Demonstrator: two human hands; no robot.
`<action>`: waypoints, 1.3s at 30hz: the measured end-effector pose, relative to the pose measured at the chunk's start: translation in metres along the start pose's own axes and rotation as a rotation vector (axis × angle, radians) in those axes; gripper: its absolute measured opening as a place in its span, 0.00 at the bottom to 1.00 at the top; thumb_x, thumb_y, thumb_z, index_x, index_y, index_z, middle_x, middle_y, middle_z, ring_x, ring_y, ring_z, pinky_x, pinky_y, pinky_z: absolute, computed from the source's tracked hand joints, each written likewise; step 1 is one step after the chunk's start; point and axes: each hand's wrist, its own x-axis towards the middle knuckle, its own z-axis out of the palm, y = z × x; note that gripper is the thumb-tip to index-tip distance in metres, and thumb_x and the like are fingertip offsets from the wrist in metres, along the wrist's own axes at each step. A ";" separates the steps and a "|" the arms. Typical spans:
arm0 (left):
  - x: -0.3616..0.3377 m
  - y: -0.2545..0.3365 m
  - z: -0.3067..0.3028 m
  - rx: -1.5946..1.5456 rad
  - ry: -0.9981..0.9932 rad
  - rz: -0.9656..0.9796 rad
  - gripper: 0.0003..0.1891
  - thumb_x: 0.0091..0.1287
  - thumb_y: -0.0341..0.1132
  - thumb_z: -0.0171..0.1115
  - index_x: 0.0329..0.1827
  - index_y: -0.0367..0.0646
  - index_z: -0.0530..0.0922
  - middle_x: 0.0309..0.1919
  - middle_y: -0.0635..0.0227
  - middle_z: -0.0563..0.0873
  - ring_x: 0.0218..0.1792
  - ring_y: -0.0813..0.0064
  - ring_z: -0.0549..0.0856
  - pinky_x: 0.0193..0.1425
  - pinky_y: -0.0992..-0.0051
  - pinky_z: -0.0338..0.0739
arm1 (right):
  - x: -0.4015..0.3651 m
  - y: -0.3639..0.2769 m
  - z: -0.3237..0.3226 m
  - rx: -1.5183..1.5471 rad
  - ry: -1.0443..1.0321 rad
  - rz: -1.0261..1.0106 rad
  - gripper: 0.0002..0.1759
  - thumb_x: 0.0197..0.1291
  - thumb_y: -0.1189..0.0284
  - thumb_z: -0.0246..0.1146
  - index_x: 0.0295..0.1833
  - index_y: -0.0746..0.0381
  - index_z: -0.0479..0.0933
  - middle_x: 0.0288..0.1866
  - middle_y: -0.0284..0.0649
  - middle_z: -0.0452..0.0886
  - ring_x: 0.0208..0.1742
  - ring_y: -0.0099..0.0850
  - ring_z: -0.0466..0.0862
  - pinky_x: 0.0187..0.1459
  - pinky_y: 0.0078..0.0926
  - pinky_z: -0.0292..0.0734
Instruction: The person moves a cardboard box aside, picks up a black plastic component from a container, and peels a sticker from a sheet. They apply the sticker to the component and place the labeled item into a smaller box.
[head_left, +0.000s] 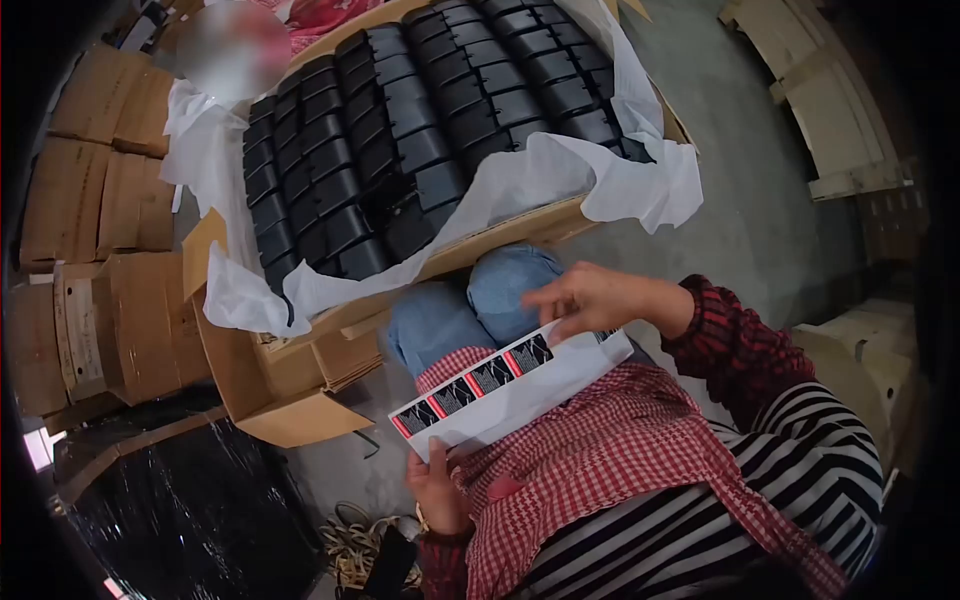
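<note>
A long white sheet of stickers [500, 400] lies slanted across my lap, with a row of black labels with red bands along its upper edge. My left hand [437, 490] is closed on its lower left end, thumb on top. At the upper right part of the sheet, my right hand [605, 300] is bent over the label row, thumb against the edge and fingers curled. Part of the row is hidden under that hand. Just beyond my knees stands a large open carton [450, 255] with rows of shiny black moulded parts [400, 130] in it.
White foam wrapping [640, 180] hangs over the carton's rim. Brown boxes [75, 200] are stacked at the left, above a black plastic-wrapped bundle [190, 490]. Coiled rope [355, 545] lies on the floor beside me. Another person [230, 50] is at the carton's far left corner.
</note>
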 end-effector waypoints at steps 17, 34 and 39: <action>0.045 -0.038 -0.037 0.892 -0.227 0.474 0.32 0.56 0.27 0.65 0.67 0.37 0.70 0.59 0.49 0.71 0.62 0.51 0.71 0.66 0.64 0.67 | -0.058 0.015 0.071 -0.581 0.205 -0.195 0.24 0.42 0.73 0.71 0.50 0.61 0.80 0.62 0.38 0.75 0.66 0.41 0.72 0.63 0.46 0.68; 0.070 0.152 0.094 1.104 -0.303 1.260 0.25 0.69 0.35 0.59 0.68 0.40 0.67 0.62 0.54 0.74 0.70 0.53 0.67 0.75 0.50 0.50 | 0.031 -0.033 -0.081 -0.695 0.320 -0.188 0.17 0.52 0.74 0.63 0.50 0.60 0.76 0.43 0.41 0.83 0.42 0.46 0.82 0.39 0.42 0.78; 0.120 0.132 0.072 1.526 -0.359 1.110 0.23 0.70 0.52 0.54 0.54 0.43 0.80 0.50 0.55 0.83 0.63 0.54 0.74 0.73 0.40 0.43 | -0.031 0.014 -0.015 -0.639 0.200 -0.353 0.09 0.55 0.79 0.60 0.41 0.60 0.81 0.38 0.40 0.83 0.41 0.40 0.83 0.40 0.36 0.80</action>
